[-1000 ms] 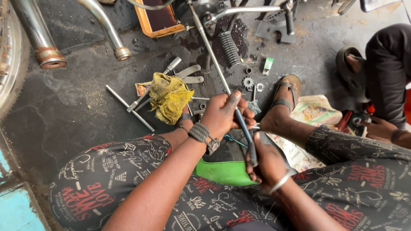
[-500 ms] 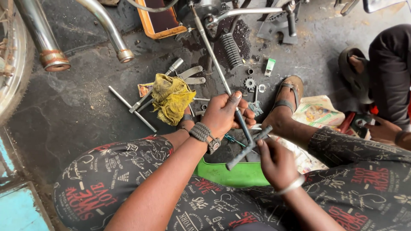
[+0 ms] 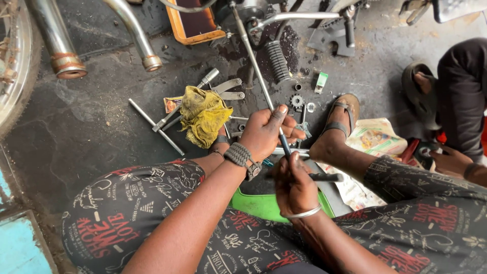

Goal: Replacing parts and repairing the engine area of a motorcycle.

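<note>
Both hands [image 3: 281, 157] apparently on rod [image 3: 256, 76]

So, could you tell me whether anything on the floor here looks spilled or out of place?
Yes. A dark wet patch, probably oil, spreads over the floor beside the orange tray. Loose parts lie scattered: a small sprocket, spanners and a crumpled yellow rag. The left hand and right hand grip a long rod.

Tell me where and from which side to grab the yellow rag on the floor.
Pinch the yellow rag at its bunched, raised middle, coming straight down from above. It lies crumpled over metal tools that stick out at its edges, so an edge grab would likely catch them; the top folds stand clear.
</note>
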